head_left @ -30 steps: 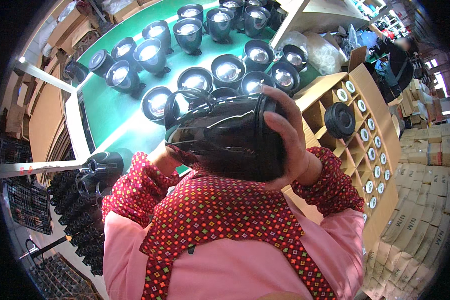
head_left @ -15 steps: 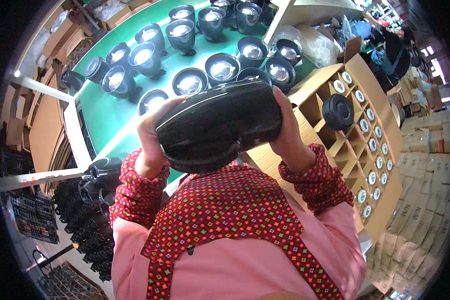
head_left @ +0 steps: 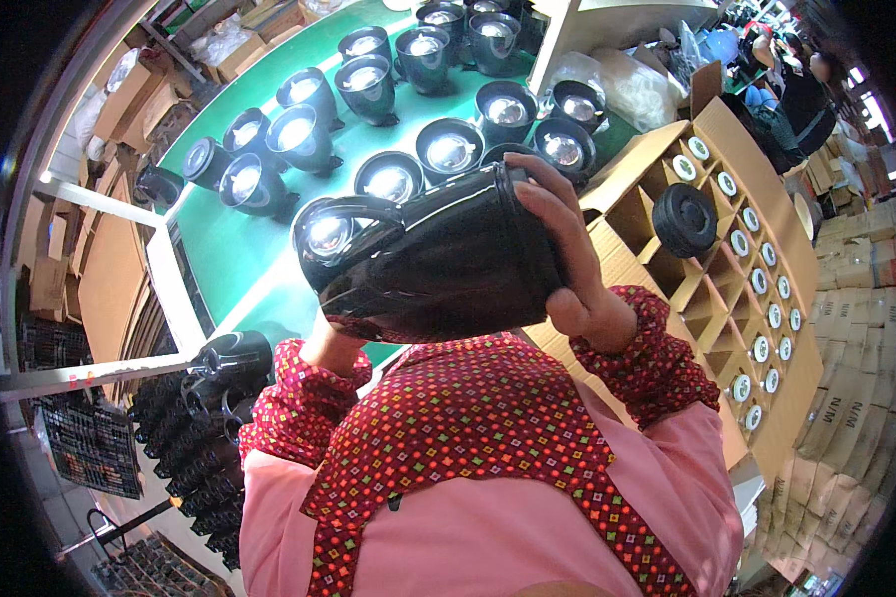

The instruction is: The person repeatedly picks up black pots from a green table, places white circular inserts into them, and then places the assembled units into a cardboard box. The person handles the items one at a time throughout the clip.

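Observation:
A glossy black jug (head_left: 438, 264) with a curved handle lies tilted on its side in front of my chest. My right hand (head_left: 577, 254) is closed round its right end, thumb below and fingers over the rim. My left hand (head_left: 331, 343) supports the left end from below; its fingers are hidden behind the jug. Behind it, several dark jugs (head_left: 365, 85) with shiny silvery insides stand open end up on a green tabletop (head_left: 219, 239).
To the right, a divided cardboard box (head_left: 712, 298) holds several items with round white tops. A black round lid (head_left: 684, 219) rests on its dividers. At left stand a white frame (head_left: 174, 269), dark handled pieces (head_left: 231, 358) and stacked black parts (head_left: 184, 438). Cartons (head_left: 846, 378) are stacked far right.
The jug has turned in my hands, so its handle now shows at the upper left. My right hand has wrapped over its end, and my left hand has dropped lower beneath it.

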`<state>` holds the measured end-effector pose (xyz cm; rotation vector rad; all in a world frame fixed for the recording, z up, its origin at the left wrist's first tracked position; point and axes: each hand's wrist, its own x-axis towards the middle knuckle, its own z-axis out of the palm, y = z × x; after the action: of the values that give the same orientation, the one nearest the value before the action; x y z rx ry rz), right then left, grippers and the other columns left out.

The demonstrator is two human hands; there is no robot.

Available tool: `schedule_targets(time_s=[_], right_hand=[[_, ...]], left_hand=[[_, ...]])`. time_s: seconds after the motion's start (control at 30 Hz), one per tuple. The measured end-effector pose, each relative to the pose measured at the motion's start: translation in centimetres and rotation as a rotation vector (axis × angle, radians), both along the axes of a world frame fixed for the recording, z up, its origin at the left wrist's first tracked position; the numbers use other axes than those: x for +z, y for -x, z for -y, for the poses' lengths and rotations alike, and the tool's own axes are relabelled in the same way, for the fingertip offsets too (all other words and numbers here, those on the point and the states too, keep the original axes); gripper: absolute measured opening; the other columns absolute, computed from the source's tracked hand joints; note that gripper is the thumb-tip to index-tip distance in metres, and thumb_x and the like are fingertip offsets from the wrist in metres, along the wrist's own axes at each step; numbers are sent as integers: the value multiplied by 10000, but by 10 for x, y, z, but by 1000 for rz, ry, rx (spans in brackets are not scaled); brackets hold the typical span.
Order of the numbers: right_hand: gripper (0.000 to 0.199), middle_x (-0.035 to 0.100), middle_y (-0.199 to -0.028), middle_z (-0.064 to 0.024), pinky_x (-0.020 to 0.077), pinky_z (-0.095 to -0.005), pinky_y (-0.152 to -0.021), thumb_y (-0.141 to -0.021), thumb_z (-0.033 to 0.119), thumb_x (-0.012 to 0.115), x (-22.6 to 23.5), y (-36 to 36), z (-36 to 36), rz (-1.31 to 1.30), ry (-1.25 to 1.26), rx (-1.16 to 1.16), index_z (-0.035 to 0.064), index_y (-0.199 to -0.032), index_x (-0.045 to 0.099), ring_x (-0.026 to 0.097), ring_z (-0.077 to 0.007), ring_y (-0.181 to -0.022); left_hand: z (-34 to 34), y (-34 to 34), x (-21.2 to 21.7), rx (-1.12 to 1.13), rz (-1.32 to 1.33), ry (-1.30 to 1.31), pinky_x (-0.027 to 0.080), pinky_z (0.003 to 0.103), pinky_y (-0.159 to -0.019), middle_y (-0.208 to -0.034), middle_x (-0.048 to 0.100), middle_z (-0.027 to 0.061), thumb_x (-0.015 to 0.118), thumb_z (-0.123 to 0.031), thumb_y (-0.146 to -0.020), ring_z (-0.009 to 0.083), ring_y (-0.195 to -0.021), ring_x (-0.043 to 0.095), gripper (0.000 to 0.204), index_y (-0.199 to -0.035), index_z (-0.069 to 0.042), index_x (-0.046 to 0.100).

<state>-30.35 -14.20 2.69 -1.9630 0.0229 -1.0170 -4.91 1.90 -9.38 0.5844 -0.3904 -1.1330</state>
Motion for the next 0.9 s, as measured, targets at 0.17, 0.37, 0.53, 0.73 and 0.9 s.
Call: schedule_targets(time_s=[0.17,0.37,0.53,0.73,0.9], right_hand=[[682,491,-1505,-186,347,-425,-1159,-1050,485,490,-10,-10,-11,73,-416,-41,19,-1546,443,493,-304,-1364],[474,569,-1472,-160,425,-379,-1156,-1125,208,472,-14,-15,10,123,-686,73,13,-1554,416,564,-252,-1348],[549,594,-1462,-174,466,-367,-1127,-1048,80,619,1,-2,4,-232,-698,-161,38,-1559,422,607,-233,-1315],[635,607,-1439,-173,521,-371,-1053,-1067,492,548,43,-13,-12,-314,-1151,-141,20,-1492,520,638,-255,-1262],[1034,225,-1705,-246,230,-528,-1247,-966,760,495,-9,4,11,-236,-224,116,29,-1660,263,268,-411,-1563]], left_hand=[[6,-12,-6,48,26,40,588,376,-967,-1227,740,158,595,-157,-1057,234,-1072,727,321,-1281,58,677],[7,-16,44,163,580,-209,584,350,-956,-1212,746,145,578,-117,-1057,221,-1064,725,303,-1283,53,685],[8,6,101,415,1489,-62,575,338,-884,-1102,771,161,716,-41,-894,254,-986,755,309,-1190,48,727],[-4,0,88,324,1178,-123,579,349,-947,-1174,761,154,715,-36,-921,245,-1053,742,320,-1225,63,704],[-15,2,31,84,220,-151,578,346,-938,-1182,758,154,713,-24,-913,245,-1060,742,320,-1221,60,706]])
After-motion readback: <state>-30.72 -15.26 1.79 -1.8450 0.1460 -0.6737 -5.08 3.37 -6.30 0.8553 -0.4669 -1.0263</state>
